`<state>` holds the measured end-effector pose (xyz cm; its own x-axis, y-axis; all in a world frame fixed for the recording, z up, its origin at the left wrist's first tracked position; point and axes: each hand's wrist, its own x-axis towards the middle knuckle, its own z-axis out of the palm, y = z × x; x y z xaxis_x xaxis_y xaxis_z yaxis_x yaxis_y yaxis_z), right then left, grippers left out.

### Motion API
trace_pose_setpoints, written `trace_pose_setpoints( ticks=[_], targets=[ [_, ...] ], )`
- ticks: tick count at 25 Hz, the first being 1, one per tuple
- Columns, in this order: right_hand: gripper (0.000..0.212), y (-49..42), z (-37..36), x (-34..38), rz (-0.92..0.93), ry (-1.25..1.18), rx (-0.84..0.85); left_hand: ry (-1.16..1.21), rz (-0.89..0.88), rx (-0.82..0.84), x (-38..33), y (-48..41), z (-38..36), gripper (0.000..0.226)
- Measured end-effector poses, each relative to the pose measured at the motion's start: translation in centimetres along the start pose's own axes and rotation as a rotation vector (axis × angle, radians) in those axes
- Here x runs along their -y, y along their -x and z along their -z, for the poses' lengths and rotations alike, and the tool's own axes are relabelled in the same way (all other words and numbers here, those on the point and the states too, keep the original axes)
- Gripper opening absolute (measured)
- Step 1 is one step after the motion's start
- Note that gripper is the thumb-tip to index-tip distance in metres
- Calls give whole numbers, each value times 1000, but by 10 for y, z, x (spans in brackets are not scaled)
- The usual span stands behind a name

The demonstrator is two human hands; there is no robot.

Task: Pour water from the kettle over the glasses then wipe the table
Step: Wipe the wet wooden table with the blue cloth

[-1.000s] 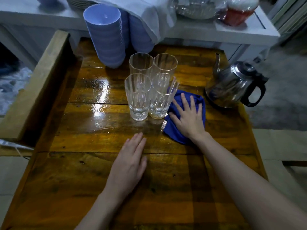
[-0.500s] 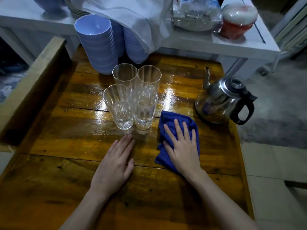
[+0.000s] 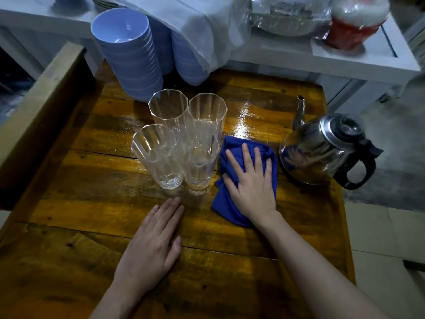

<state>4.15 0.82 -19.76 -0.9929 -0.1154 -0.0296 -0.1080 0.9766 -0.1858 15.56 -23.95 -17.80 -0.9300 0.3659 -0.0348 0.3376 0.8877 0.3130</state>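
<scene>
Several clear faceted glasses [image 3: 174, 143] stand upright in a tight cluster on the wet wooden table [image 3: 92, 203]. A steel kettle [image 3: 322, 148] with a black handle sits at the table's right edge, spout pointing away. My right hand [image 3: 250, 180] presses flat, fingers spread, on a blue cloth [image 3: 230, 210] lying between the glasses and the kettle. My left hand [image 3: 154, 242] rests palm down on the table just in front of the glasses, holding nothing.
Stacks of blue bowls [image 3: 131, 54] stand behind the glasses. A white shelf [image 3: 356, 58] at the back holds a white cloth [image 3: 195, 26], wrapped dishes and a red-lidded container [image 3: 356, 21]. A wooden rail [image 3: 39, 107] borders the left side.
My right hand slid the blue cloth toward me, then back away again beside the glasses. The left hand stayed flat on the table. The camera view shifted.
</scene>
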Motion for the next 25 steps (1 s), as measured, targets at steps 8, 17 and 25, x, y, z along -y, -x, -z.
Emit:
trace_pose_setpoints(
  ticks=[8,17,25],
  targets=[
    [62,-85,4,-6,-80,-2,34,28,-11,14,4,-2,-1,60],
    [67,-172,13,-18,-158,69,62,37,-6,0,5,-1,0,60],
    [57,-136,12,-12,-128,26,10,47,-13,-10,4,-1,0,59]
  ],
)
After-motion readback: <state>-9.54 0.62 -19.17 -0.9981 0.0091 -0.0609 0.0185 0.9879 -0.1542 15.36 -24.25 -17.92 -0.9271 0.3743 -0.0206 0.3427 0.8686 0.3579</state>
